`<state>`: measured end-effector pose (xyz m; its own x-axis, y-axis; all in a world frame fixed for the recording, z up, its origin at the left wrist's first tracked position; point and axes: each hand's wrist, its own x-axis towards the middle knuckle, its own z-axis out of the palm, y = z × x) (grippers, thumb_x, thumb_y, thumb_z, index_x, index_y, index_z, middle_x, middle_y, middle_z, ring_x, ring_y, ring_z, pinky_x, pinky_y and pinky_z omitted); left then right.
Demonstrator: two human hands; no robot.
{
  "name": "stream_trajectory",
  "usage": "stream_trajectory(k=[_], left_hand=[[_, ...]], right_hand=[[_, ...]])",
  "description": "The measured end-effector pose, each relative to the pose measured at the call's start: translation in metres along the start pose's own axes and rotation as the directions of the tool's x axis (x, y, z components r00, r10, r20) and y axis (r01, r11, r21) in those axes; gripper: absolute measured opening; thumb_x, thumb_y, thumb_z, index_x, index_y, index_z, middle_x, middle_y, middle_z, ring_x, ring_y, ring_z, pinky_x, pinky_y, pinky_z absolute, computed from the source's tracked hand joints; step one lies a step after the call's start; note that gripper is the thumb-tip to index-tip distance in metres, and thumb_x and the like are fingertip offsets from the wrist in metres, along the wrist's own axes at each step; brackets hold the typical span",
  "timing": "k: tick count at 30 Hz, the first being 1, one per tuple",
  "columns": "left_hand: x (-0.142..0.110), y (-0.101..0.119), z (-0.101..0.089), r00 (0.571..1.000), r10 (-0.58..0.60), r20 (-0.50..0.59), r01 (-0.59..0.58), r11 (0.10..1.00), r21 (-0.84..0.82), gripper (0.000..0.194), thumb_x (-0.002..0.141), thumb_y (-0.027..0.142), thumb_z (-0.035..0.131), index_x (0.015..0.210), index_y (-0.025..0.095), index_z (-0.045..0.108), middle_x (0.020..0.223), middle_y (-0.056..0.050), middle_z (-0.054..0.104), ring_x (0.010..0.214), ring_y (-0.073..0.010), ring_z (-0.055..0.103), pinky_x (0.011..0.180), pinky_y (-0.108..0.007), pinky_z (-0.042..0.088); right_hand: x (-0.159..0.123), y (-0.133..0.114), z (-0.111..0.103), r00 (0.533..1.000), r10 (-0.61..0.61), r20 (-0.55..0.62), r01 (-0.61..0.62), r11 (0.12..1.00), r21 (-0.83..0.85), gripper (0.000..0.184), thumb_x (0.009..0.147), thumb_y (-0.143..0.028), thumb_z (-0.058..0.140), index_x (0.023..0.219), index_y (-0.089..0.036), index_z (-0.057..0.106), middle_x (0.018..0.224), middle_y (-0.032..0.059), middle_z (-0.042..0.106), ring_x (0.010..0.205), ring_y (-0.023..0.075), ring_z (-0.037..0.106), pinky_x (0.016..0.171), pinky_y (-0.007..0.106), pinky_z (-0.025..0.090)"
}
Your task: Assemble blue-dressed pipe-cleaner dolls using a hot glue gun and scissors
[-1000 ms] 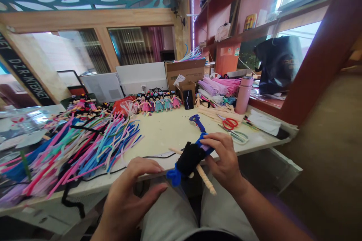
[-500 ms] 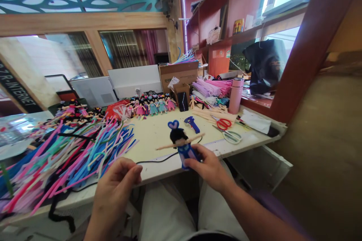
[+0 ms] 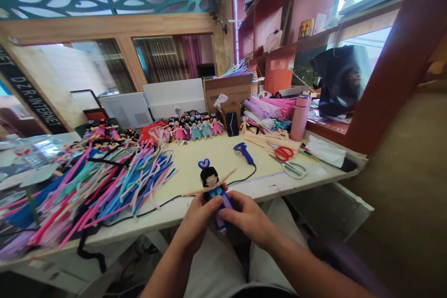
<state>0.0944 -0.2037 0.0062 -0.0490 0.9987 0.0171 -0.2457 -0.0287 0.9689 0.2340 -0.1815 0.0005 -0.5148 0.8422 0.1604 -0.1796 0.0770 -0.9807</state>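
Note:
A pipe-cleaner doll (image 3: 210, 181) with black hair, a blue heart on its head, a blue and purple dress and long beige arms stretched sideways is held over the table's front edge, tilted a little. My left hand (image 3: 200, 216) grips the dress from the left, thumb on its front. From the right, my right hand (image 3: 246, 214) pinches the lower dress between thumb and fingers. Just beyond the doll lies a blue glue gun (image 3: 244, 152), its black cord running along the table behind my hands. Part of the dress is hidden by my fingers.
Loose coloured pipe cleaners (image 3: 115, 186) are heaped on the left. Finished dolls (image 3: 195, 128) stand in a row at the back near a dark phone (image 3: 231, 124). Red-handled scissors (image 3: 283, 151), pale-handled scissors (image 3: 294, 170) and a pink bottle (image 3: 301, 118) are on the right.
My left hand has come right, from beside the doll onto its dress. The doll has moved slightly left and lower, still in my right hand. The view has shifted a little.

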Motion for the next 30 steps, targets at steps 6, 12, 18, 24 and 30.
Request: stream_trajectory(k=[6,12,18,24,30], left_hand=[[-0.004,0.003,0.007,0.996,-0.075,-0.046,0.073,0.997,-0.036,0.041,0.068,0.044,0.07,0.094,0.013,0.07,0.098,-0.011,0.071,0.092,-0.0248,0.064,0.075,-0.03,0.047],[-0.004,0.0,0.004,0.999,-0.021,0.041,0.019,0.999,0.043,0.042,0.07,0.047,0.069,0.1,0.016,0.069,0.105,-0.01,0.069,0.097,-0.0252,0.062,0.083,-0.033,0.046],[0.005,-0.003,-0.008,0.996,0.025,0.081,-0.012,0.988,-0.151,0.042,0.079,0.046,0.06,0.114,0.022,0.062,0.118,-0.01,0.065,0.107,-0.0247,0.058,0.085,-0.035,0.047],[0.011,0.006,-0.002,0.996,-0.094,0.008,0.094,0.991,-0.09,0.037,0.068,0.041,0.072,0.093,0.014,0.069,0.089,-0.009,0.072,0.076,-0.0205,0.066,0.066,-0.028,0.049],[0.013,0.01,0.001,0.996,-0.087,-0.006,0.085,0.984,-0.158,0.032,0.068,0.04,0.072,0.084,0.012,0.069,0.078,-0.006,0.07,0.061,-0.0143,0.06,0.055,-0.024,0.046]], right_hand=[[0.001,0.014,-0.002,0.997,0.02,0.075,-0.02,1.0,-0.001,0.036,0.069,-0.032,0.069,0.098,-0.014,0.06,0.095,0.004,0.063,0.092,0.0205,0.056,0.084,0.033,0.044],[-0.003,0.012,-0.001,0.997,0.015,0.077,-0.007,0.994,-0.107,0.029,0.075,-0.03,0.062,0.1,-0.015,0.061,0.095,0.0037,0.063,0.092,0.0211,0.056,0.084,0.034,0.043],[-0.001,0.009,-0.006,0.999,0.023,0.029,-0.021,0.996,-0.088,0.026,0.077,-0.03,0.061,0.098,-0.015,0.061,0.093,0.0032,0.062,0.088,0.0187,0.054,0.082,0.032,0.043],[0.004,0.015,-0.007,0.997,0.043,0.067,-0.035,0.992,-0.125,0.029,0.075,-0.035,0.064,0.094,-0.014,0.061,0.083,0.0013,0.06,0.077,0.0159,0.051,0.072,0.028,0.041],[0.004,0.022,-0.009,0.993,0.024,0.115,-0.019,0.999,-0.039,0.043,0.086,-0.054,0.047,0.086,-0.013,0.059,0.077,0.0018,0.057,0.071,0.013,0.049,0.066,0.025,0.039]])
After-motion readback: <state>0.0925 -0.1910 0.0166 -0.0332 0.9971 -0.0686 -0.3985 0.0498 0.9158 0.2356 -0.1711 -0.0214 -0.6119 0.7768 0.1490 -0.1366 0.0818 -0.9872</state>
